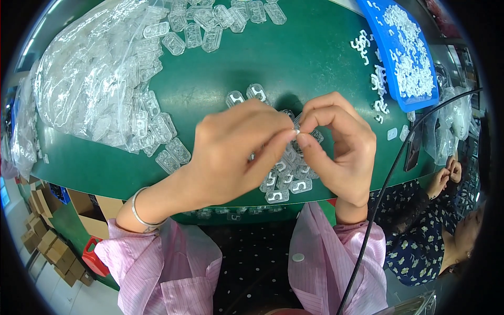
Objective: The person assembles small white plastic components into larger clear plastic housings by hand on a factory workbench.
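My left hand (pixel 236 149) and my right hand (pixel 344 149) meet over the middle of the green table, thumbs and forefingers pinched together. Between the fingertips is a tiny whitish piece (pixel 297 131), mostly hidden, so its exact kind is unclear. Below and behind the hands lie several clear plastic cases (pixel 301 186), rounded oblongs with a small curved white part in them. Two more such cases (pixel 256 92) lie just beyond my left hand. The fingers partly cover the middle of this group.
A large clear bag (pixel 86 79) spills transparent cases (pixel 178 150) at the left. More cases (pixel 203 18) lie along the far side. A blue tray (pixel 391 68) of small white hooked parts stands far right, with loose ones (pixel 361 44) beside it. A black cable (pixel 391 176) crosses the right side, near a co-worker (pixel 425 231).
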### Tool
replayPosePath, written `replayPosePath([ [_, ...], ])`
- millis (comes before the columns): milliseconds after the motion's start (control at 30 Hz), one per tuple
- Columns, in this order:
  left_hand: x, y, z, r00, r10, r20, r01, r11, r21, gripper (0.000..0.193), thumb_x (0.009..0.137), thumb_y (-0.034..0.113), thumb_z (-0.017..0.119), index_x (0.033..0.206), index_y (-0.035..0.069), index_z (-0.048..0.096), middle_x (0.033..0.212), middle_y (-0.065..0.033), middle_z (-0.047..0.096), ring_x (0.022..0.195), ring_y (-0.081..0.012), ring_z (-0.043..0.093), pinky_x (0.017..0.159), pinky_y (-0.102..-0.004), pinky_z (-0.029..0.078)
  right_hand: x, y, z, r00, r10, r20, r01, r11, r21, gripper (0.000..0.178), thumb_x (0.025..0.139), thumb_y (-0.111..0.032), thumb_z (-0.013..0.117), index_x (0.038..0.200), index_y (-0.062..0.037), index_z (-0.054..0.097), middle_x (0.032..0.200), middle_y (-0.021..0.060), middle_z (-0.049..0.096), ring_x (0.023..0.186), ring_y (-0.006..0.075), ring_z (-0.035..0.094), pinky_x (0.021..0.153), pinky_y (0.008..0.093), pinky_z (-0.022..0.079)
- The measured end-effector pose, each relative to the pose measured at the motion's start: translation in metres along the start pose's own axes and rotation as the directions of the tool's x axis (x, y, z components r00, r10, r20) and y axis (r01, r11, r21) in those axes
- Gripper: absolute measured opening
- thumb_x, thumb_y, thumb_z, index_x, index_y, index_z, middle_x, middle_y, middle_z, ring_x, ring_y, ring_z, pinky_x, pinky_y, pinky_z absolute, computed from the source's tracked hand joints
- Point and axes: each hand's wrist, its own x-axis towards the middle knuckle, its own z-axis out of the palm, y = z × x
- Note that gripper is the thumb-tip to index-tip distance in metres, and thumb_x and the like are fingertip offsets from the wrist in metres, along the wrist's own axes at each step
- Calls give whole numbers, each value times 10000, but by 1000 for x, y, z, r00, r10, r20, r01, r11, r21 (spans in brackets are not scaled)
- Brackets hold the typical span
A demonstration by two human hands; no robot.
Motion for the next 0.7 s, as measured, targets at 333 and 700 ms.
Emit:
replayPosePath([
  [333, 3, 11, -3, 946, -307, 100, 320, 845, -429, 205, 920, -66, 498, 1104, -80, 587, 982, -135, 660, 773, -171, 665, 624, -253, 529, 1, 6, -7, 998, -1, -59, 4, 999, 54, 146, 728, 79, 682, 846, 0, 645, 1008, 92, 544, 894, 173, 569, 796, 291, 459],
  [700, 0, 6, 0, 963, -216, 162, 268, 823, -500, 260, 886, -92, 502, 1137, -93, 570, 939, -172, 674, 824, -185, 692, 713, -287, 588, 2, 6, 2, 989, -133, -71, 120, 979, -165, 178, 659, 72, 714, 801, -11, 646, 972, 107, 551, 865, 229, 554, 734, 319, 459],
])
